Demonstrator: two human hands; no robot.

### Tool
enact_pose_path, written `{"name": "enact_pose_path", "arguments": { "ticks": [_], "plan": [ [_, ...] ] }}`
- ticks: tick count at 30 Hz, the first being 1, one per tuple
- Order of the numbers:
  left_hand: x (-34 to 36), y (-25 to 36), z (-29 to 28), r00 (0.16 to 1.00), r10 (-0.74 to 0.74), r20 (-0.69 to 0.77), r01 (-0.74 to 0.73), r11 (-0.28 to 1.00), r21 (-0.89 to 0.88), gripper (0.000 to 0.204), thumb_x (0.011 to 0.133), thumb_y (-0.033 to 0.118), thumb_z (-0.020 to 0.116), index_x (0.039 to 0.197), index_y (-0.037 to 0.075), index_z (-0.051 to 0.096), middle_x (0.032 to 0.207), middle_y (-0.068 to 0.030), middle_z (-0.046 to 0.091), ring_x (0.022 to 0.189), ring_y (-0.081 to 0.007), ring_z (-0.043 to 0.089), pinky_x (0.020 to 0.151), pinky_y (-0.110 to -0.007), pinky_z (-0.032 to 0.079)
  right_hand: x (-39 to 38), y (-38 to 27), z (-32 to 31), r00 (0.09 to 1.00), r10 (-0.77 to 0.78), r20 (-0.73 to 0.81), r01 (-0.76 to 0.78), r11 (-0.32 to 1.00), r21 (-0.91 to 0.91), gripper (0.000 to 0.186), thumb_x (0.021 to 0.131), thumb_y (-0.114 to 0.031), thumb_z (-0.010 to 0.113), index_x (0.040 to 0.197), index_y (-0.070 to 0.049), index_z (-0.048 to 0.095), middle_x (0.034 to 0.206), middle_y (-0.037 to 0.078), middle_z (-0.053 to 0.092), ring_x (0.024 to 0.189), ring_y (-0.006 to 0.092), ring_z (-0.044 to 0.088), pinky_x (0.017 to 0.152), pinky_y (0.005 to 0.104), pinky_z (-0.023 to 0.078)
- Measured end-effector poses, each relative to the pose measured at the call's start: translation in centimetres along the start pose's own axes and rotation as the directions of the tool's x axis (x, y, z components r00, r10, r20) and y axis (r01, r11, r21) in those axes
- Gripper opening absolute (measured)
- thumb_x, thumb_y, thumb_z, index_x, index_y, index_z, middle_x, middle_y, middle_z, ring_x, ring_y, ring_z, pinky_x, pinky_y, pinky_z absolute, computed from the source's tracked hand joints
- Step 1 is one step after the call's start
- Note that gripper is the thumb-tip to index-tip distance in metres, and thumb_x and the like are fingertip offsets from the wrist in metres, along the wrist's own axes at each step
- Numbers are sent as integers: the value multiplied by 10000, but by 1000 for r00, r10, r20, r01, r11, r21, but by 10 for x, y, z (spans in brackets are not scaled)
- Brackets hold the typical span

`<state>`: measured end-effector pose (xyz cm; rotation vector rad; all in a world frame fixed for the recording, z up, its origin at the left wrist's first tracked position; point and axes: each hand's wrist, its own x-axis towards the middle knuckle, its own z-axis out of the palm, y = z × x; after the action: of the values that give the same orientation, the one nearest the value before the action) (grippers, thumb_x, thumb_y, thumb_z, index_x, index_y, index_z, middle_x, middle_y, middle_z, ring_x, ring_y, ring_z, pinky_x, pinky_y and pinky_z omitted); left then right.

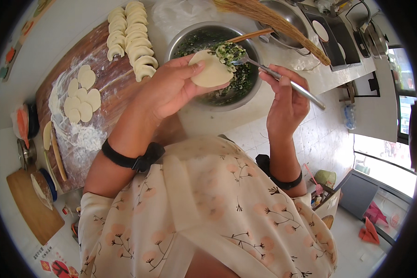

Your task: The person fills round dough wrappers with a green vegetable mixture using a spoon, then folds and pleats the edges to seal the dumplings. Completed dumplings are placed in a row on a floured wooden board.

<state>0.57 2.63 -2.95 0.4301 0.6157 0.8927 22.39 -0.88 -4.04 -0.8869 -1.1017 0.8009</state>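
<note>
My left hand [173, 85] holds a round, pale dumpling wrapper [209, 70] flat, with the thumb on its upper side. In my right hand [287, 99] is a metal spoon [292, 83], gripped by its handle. The spoon's bowl carries green chopped filling [228, 53], which lies at the wrapper's upper right edge. Both hands are above a steel bowl [184, 35] with more green filling in it. A wooden stick [255, 34], perhaps a chopstick, leans out over the bowl's rim.
Left is a floured wooden board [109, 76] with several flat wrappers [82, 97] and a rolling pin [59, 153]. Rows of folded dumplings [136, 39] stand at its far right. A straw brush [278, 23] lies behind the bowl, near a steel basin [285, 18] and sink [340, 41].
</note>
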Motion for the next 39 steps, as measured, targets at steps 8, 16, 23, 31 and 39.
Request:
{"name": "enact_pose_path", "arguments": {
  "ticks": [8, 16, 23, 31, 39],
  "plan": [
    [10, 4, 16, 999, 49, 2, -49, 999, -7, 405, 1037, 153, 447, 1302, -150, 408, 1319, -255, 530, 1243, -366, 542, 1088, -431, 471, -11, 11, -2, 761, -510, 401, 622, 750, -226, 239, 763, 138, 695, 983, 47, 673, 1100, 204, 638, 1057, 333, 640, 781, 342, 602],
    [17, 4, 14, 993, 104, -49, -104, 995, 13, 376, 1037, 144, 444, 1286, -138, 432, 1300, -238, 554, 1213, -340, 572, 1075, -382, 484, -29, 21, -5, 707, -401, 583, 632, 728, -266, 256, 743, 92, 743, 984, 16, 706, 1172, 127, 642, 1193, 356, 584, 928, 380, 558],
    [19, 0, 8, 986, 124, -108, -118, 991, 55, 344, 1034, 124, 445, 1282, -113, 455, 1281, -209, 581, 1204, -306, 585, 1064, -383, 491, -30, 32, -8, 673, -444, 591, 665, 712, -223, 233, 746, 109, 728, 966, 50, 676, 1178, 167, 635, 1185, 369, 588, 907, 401, 558],
    [15, 3, 3, 995, 99, -7, -99, 993, -57, 257, 1024, 75, 457, 1229, -74, 501, 1259, -161, 575, 1156, -287, 587, 1067, -463, 483, -23, 23, -11, 680, -478, 556, 681, 694, -236, 194, 734, 104, 725, 909, 59, 654, 1192, 177, 632, 1164, 385, 600, 886, 407, 557],
    [10, 4, -1, 989, 137, -61, -137, 990, -8, 276, 1023, 58, 441, 1247, -99, 473, 1263, -182, 565, 1164, -308, 580, 1082, -475, 475, -26, 24, -3, 686, -398, 609, 613, 767, -189, 203, 776, 88, 697, 968, 60, 638, 1181, 211, 619, 1195, 371, 578, 933, 418, 536]
  ]
}}
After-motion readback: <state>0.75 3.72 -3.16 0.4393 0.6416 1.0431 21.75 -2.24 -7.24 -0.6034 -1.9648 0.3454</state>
